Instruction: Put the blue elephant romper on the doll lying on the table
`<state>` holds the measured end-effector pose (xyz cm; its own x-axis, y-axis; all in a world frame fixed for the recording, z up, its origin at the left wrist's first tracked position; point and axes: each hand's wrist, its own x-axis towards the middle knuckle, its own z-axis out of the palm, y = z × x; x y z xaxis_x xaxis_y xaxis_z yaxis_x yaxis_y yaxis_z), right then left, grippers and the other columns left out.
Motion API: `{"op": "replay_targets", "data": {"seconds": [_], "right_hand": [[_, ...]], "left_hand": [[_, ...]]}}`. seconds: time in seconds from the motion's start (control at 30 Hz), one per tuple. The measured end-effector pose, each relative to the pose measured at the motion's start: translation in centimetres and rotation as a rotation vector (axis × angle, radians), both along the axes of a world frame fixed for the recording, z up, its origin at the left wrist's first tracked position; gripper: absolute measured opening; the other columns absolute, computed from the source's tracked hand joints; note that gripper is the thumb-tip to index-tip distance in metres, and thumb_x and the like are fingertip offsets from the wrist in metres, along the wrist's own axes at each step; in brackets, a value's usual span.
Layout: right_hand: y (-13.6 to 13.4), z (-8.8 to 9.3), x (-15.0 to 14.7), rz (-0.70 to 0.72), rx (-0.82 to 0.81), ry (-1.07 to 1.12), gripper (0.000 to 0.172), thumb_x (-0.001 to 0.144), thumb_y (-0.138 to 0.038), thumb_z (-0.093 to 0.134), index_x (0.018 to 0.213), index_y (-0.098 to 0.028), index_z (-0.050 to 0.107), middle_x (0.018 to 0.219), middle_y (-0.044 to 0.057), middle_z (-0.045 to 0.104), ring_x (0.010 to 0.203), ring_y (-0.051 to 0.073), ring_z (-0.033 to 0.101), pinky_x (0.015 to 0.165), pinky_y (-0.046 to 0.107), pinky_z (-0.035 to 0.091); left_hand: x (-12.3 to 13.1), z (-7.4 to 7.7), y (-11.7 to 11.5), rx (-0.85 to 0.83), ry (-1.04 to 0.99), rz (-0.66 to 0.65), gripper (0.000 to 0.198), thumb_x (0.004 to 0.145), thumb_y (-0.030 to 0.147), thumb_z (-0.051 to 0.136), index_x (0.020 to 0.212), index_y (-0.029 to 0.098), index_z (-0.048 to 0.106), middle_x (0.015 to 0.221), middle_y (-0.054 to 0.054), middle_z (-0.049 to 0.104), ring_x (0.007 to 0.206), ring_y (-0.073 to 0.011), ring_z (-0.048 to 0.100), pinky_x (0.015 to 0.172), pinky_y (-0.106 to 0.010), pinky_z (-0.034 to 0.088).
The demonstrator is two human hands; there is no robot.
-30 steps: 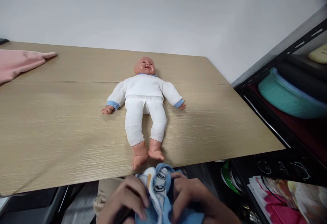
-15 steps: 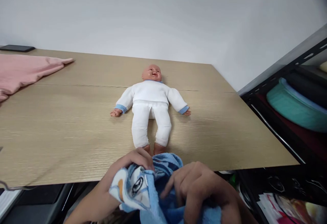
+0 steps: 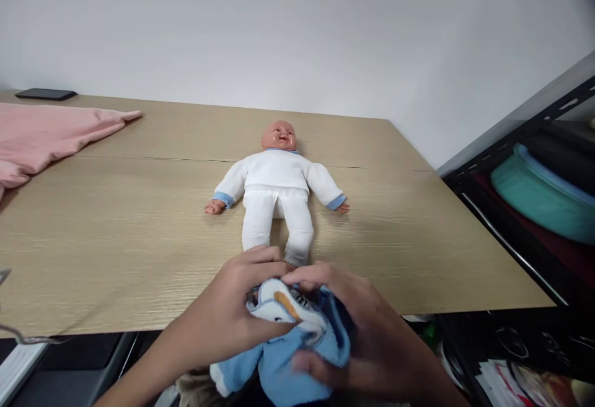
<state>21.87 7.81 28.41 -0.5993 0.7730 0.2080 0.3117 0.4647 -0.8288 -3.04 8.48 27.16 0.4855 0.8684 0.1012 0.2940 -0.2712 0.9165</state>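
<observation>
A bunched, fuzzy light-blue garment (image 3: pixel 283 363) with a white patch, an orange shape and dark print hangs between my hands at the table's front edge. My left hand (image 3: pixel 248 298) is closed around its upper left side. On the right, my right hand (image 3: pixel 356 326) grips the other side, its thumb blurred low on the cloth. Just beyond my fingers a bald baby doll (image 3: pixel 277 171) lies on its back, arms spread, in a white top and trousers with blue cuffs. Its feet are hidden behind my hands.
The doll lies on a wooden table (image 3: pixel 139 233). A pink cloth (image 3: pixel 51 134) and a black flat device (image 3: pixel 45 94) lie at the far left. A metal wire (image 3: pixel 23 336) shows at the left edge. On the right is a black shelf with a teal basin (image 3: pixel 542 199).
My hands have moved up and closer together, toward the doll's feet. The garment is now gathered into a tighter bundle, and my right fingers have come out from inside its folds.
</observation>
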Motion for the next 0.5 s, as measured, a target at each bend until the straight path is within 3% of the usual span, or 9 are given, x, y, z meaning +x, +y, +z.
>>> {"op": "replay_targets", "data": {"seconds": [0.07, 0.1, 0.2, 0.27, 0.37, 0.43, 0.5], "right_hand": [[0.1, 0.5, -0.9, -0.054, -0.006, 0.018, 0.036, 0.09, -0.027, 0.089, 0.119, -0.029, 0.067, 0.106, -0.003, 0.078, 0.098, 0.017, 0.074, 0.095, 0.027, 0.056], [0.2, 0.7, -1.1, -0.057, -0.019, 0.035, 0.032, 0.089, -0.02, 0.087, 0.113, -0.028, 0.067, 0.101, -0.004, 0.075, 0.094, 0.016, 0.072, 0.092, 0.025, 0.055], [0.4, 0.5, -1.6, -0.038, -0.093, 0.134, 0.027, 0.088, -0.015, 0.083, 0.104, -0.027, 0.066, 0.104, -0.003, 0.068, 0.096, 0.015, 0.069, 0.09, 0.024, 0.054], [0.5, 0.0, -1.6, -0.102, -0.152, 0.243, 0.017, 0.095, -0.02, 0.078, 0.103, -0.027, 0.064, 0.109, -0.001, 0.064, 0.097, 0.015, 0.068, 0.089, 0.025, 0.056], [0.7, -0.8, -1.4, -0.173, -0.215, 0.323, 0.01, 0.102, -0.026, 0.072, 0.106, -0.026, 0.063, 0.129, 0.006, 0.065, 0.119, 0.022, 0.068, 0.103, 0.034, 0.057], [1.0, -1.0, -1.0, -0.138, -0.257, 0.327, 0.009, 0.104, -0.029, 0.07, 0.107, -0.025, 0.062, 0.15, 0.01, 0.062, 0.141, 0.029, 0.06, 0.118, 0.044, 0.051], [1.3, -1.1, -0.5, -0.081, -0.33, 0.35, 0.013, 0.106, -0.034, 0.069, 0.109, -0.025, 0.06, 0.154, 0.01, 0.062, 0.144, 0.03, 0.059, 0.12, 0.048, 0.049]], "left_hand": [[-0.1, 0.5, 0.3, -0.036, 0.035, -0.027, 0.018, 0.093, 0.036, 0.087, 0.101, 0.025, 0.076, 0.098, -0.001, 0.066, 0.094, -0.0226, 0.064, 0.081, -0.029, 0.05], [-0.2, 0.4, 0.3, -0.071, 0.015, -0.029, 0.023, 0.093, 0.035, 0.088, 0.108, 0.025, 0.073, 0.103, -0.001, 0.065, 0.095, -0.0216, 0.064, 0.082, -0.028, 0.051], [-0.5, -0.7, -0.1, -0.138, -0.187, 0.044, 0.05, 0.092, 0.034, 0.09, 0.127, 0.028, 0.055, 0.127, -0.005, 0.058, 0.108, -0.0209, 0.063, 0.089, -0.028, 0.056], [-0.6, -1.9, -0.5, -0.133, -0.304, 0.112, 0.05, 0.095, 0.034, 0.088, 0.124, 0.029, 0.048, 0.133, -0.005, 0.053, 0.114, -0.02, 0.06, 0.093, -0.028, 0.055], [-0.5, -3.5, -1.1, -0.164, -0.325, 0.126, 0.033, 0.103, 0.036, 0.08, 0.117, 0.028, 0.051, 0.12, -0.001, 0.054, 0.108, -0.0173, 0.057, 0.092, -0.026, 0.051], [-0.5, -4.0, -1.5, -0.223, -0.295, 0.091, 0.023, 0.107, 0.038, 0.075, 0.116, 0.027, 0.057, 0.112, 0.0, 0.057, 0.104, -0.0172, 0.057, 0.092, -0.026, 0.049], [-0.5, -4.0, -1.9, -0.275, -0.298, 0.072, 0.018, 0.108, 0.041, 0.072, 0.115, 0.027, 0.062, 0.108, 0.0, 0.06, 0.1, -0.0172, 0.057, 0.089, -0.026, 0.049]]}}
